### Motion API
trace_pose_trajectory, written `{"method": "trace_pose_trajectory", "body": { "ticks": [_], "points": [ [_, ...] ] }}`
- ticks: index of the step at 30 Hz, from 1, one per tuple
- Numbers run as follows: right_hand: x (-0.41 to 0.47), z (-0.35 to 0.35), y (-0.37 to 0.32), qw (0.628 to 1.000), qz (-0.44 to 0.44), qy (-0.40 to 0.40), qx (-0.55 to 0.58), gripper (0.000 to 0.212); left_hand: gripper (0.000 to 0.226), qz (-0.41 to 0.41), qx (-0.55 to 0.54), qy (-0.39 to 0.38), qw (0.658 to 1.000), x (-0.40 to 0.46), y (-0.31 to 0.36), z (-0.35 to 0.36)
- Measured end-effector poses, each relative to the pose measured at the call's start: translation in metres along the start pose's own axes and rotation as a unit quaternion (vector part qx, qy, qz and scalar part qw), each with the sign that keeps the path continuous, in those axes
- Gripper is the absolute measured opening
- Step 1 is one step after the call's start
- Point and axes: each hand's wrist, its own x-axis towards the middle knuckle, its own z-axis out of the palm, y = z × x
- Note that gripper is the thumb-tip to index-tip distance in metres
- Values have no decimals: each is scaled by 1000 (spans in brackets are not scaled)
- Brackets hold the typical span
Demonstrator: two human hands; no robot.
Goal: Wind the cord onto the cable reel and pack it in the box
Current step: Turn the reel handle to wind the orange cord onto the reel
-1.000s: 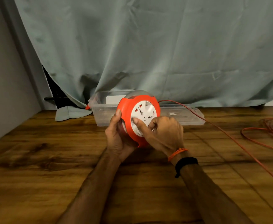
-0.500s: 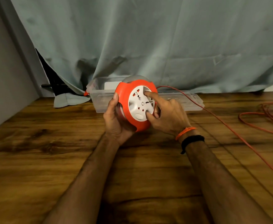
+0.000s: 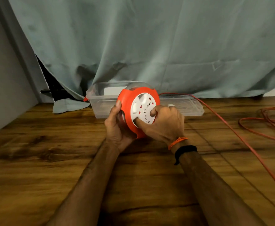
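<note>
Both hands are on the cable reel, held upright just above the wooden table. Cupped round the orange shell from the left, the left hand has its thumb lying up the rim. From the right, the right hand curls onto the white socket face, thumb pressed into a recess low on the disc and a forefinger hooked at its right edge. Leaving the reel's far right side, the orange cord slants across the table toward the near right edge, with loose loops lying well apart at the far right. Directly behind the reel sits a clear plastic box; a white item shows inside, too hidden to identify. Beyond the box hangs a grey-green curtain, and bare wood spreads left and near.
</note>
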Motion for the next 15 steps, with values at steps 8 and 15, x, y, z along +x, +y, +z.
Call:
{"method": "trace_pose_trajectory", "body": {
  "ticks": [8,15],
  "points": [
    [5,-9,1,998,-27,-22,47,58,66,-18,-21,6,1000,-1,2,-4],
    [13,-23,16,982,-168,-80,37,65,68,-23,-18,-13,1000,0,2,-8]
  ]
}}
